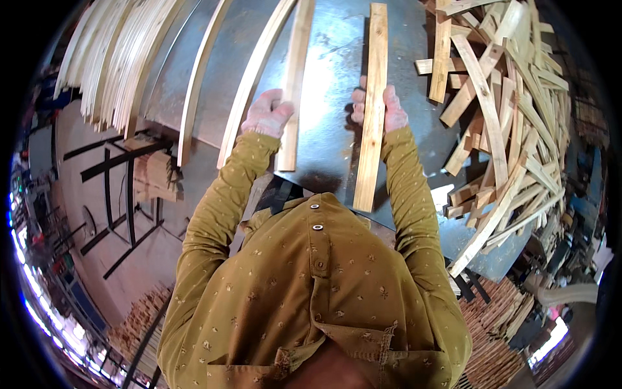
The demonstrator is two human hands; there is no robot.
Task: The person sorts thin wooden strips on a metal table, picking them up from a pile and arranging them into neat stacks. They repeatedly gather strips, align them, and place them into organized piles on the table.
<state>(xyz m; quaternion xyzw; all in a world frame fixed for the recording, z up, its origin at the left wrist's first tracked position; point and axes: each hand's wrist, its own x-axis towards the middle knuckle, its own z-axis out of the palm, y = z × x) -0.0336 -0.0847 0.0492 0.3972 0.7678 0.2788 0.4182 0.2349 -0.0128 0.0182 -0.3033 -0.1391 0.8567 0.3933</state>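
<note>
My right hand (394, 109), in a pale glove, is wrapped around a wooden slat (371, 129). Its fingers show on the slat's left side and the rest of the hand on the right. This slat points away from me, with its near end close to my body. My left hand (265, 115), also gloved, is closed at the left edge of a second wooden slat (295, 71), the thumb lying against it. Just left of that hand lies a curved wooden slat (254, 71), and another curved strip (202, 78) rests farther left.
A metal-topped table (334, 71) lies under the slats. On its right is a jumbled heap of wooden pieces (499, 110), some jutting toward me. A neat row of slats (120, 65) fills the far left. Black metal frames (129, 188) and stacked wood (152, 172) stand at lower left.
</note>
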